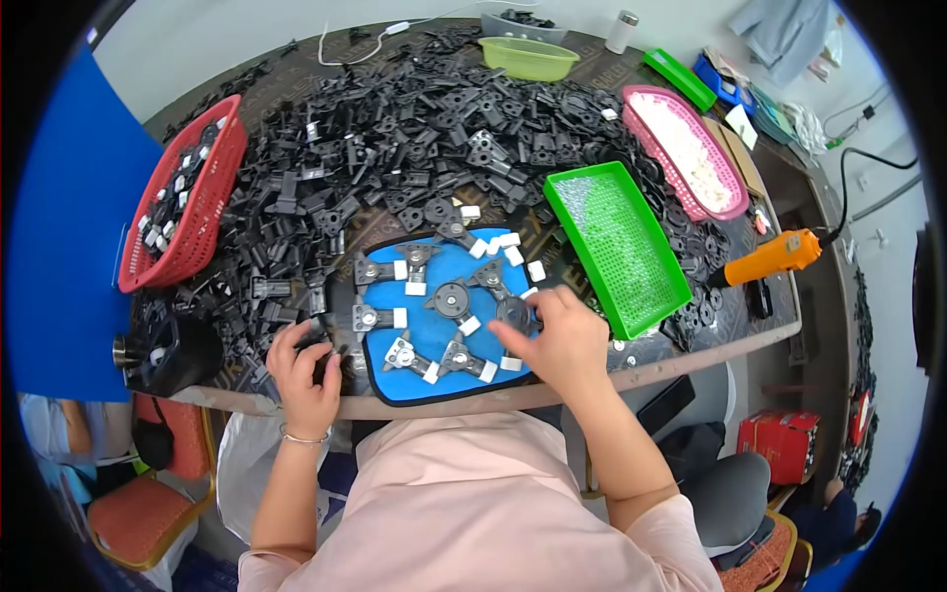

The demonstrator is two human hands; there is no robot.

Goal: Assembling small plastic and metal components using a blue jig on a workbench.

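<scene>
My right hand [567, 345] pinches a round black plastic disc [515, 314] between thumb and fingers, over the right side of a blue mat [434, 387]. On that mat lie several black plastic brackets with white blocks, such as one bracket [464, 357] near the front. At the mat's middle, a bracket carries a round black disc [452, 299] on top. My left hand [306, 380] is left of the mat at the table's front edge, fingers curled around a dark plastic part, partly hidden by them. Loose white blocks [511, 257] sit at the mat's upper right.
A big heap of black plastic parts [395, 148] spreads behind the mat. A red basket [202, 197] stands left; a green tray [663, 296] and a pink basket [738, 202] with white pieces stand right. An orange-handled power tool [774, 259] lies at the right edge.
</scene>
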